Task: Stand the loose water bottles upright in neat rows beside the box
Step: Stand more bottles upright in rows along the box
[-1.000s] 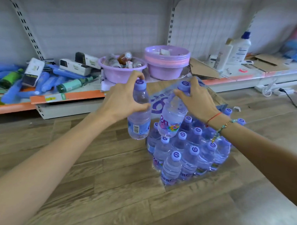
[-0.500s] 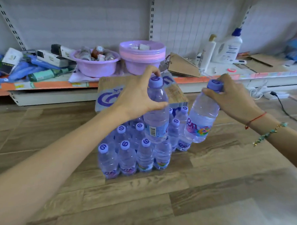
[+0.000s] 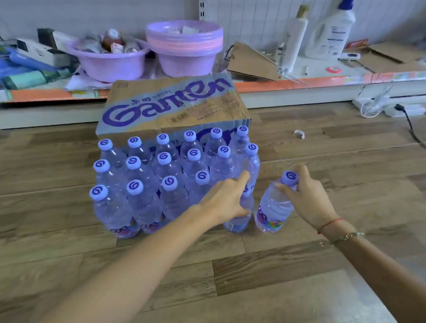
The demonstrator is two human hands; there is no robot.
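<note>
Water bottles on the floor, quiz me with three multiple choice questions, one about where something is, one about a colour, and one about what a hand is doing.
1. Where does the cardboard box lie?
A. Behind the standing bottles, in front of the shelf
B. On the shelf
C. Right of the power strip

2. What colour are the bottle caps?
A. Red
B. Pale lilac with a purple swirl
C. Black

3. What is the right hand doing?
A. Resting flat on the floor
B. Holding a basin
C. Gripping a bottle near its cap

Answers: 1 A, the box sits on the floor between the rows and the shelf edge. 2 B, every visible cap shows that swirl. 3 C, its fingers curl round the neck, while the left hand holds the neighbouring bottle.
</note>
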